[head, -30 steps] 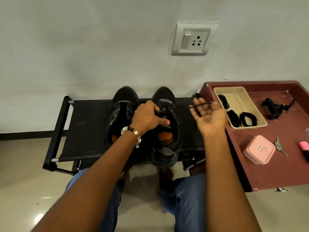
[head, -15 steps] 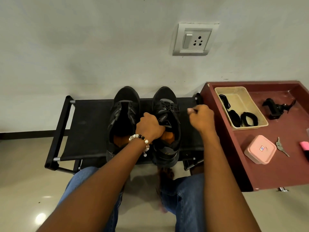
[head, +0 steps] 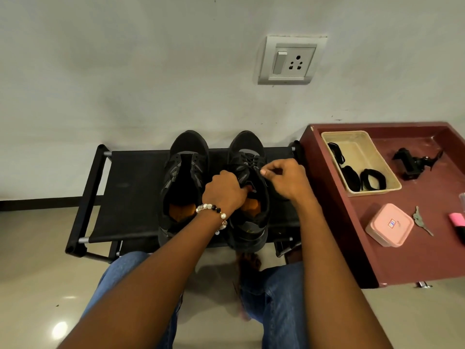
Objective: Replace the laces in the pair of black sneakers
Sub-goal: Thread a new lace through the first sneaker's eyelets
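While the left hand [head: 224, 190] grips the tongue of the right sneaker [head: 247, 190] at frame centre, the right hand [head: 285, 178] pinches its lace [head: 247, 161]. Left sneaker [head: 185, 187] sits just beside, unlaced.

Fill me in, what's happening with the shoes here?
A seated person is working on the laces of two black sneakers on a black rack. The left hand grips the collar of the right sneaker, while the right hand pinches a lace at its eyelets. The left sneaker has no laces. Coiled black laces sit in a beige tray.
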Tool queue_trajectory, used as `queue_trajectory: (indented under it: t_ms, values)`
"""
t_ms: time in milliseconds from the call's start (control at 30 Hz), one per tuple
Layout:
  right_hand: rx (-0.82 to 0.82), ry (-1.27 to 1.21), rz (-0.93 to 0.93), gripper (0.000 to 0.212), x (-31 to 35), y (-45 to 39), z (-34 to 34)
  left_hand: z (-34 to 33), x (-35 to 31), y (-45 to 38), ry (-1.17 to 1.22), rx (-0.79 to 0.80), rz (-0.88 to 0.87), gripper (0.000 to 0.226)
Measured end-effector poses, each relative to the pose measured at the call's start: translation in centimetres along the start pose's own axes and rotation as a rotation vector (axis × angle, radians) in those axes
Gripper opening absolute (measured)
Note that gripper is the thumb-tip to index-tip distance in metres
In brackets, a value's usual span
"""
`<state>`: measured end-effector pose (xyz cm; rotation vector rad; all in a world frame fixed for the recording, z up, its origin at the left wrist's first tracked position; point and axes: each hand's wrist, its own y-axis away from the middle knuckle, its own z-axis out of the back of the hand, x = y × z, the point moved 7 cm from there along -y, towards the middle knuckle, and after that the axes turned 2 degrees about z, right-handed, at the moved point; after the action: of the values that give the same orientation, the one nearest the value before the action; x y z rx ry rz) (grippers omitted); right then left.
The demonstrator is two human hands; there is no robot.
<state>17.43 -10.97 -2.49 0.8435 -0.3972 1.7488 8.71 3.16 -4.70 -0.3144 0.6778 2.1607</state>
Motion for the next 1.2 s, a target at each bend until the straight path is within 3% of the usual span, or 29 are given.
queue_trajectory:
  t_ms: [100,233,300,367,467,567,667,900,1067,1133,1200]
  values:
    - [-0.057,0.002,-0.091,0.015,-1.2,-0.5,0.6,-0.3,-0.1,-0.1,-0.003,0.012,-0.022,0.039]
    - [-0.478,-0.167,-0.431,0.032,-5.0,0.8,4.8,-0.3,-0.2,0.0,-0.017,0.014,-0.039,0.027]
    - [-0.577,-0.153,-0.551,0.035,-6.5,2.2,6.1,-0.2,-0.2,0.1,-0.025,0.006,-0.045,0.027]
    - [-0.551,-0.024,-0.545,0.032,-6.8,2.6,6.4,-0.1,-0.2,0.1,-0.029,-0.008,-0.052,0.029]
    - [-0.392,0.193,-0.341,0.025,-4.5,1.4,5.1,0.1,-0.5,0.1,-0.040,-0.046,-0.068,0.038]
    - [-0.214,0.131,-0.137,0.031,-1.3,0.2,2.5,0.8,-1.0,0.6,-0.106,-0.147,-0.091,0.044]
    - [-0.128,0.071,-0.002,0.015,1.2,0.0,0.2,1.4,-1.7,1.1,-0.203,-0.267,-0.114,0.048]
    - [-0.080,0.189,-0.095,0.015,1.3,0.3,-0.2,1.1,-2.2,0.9,-0.281,-0.314,-0.170,0.032]
    - [-0.388,0.081,-0.443,0.023,-2.3,1.9,3.4,1.0,-1.7,0.6,-0.224,-0.268,-0.163,0.037]
    - [-0.431,0.239,-0.439,0.024,-2.4,2.3,3.9,1.0,-1.6,0.5,-0.212,-0.246,-0.159,0.037]
    - [-0.379,0.337,-0.307,0.026,-1.3,1.7,3.6,0.9,-1.6,0.3,-0.187,-0.219,-0.151,0.036]
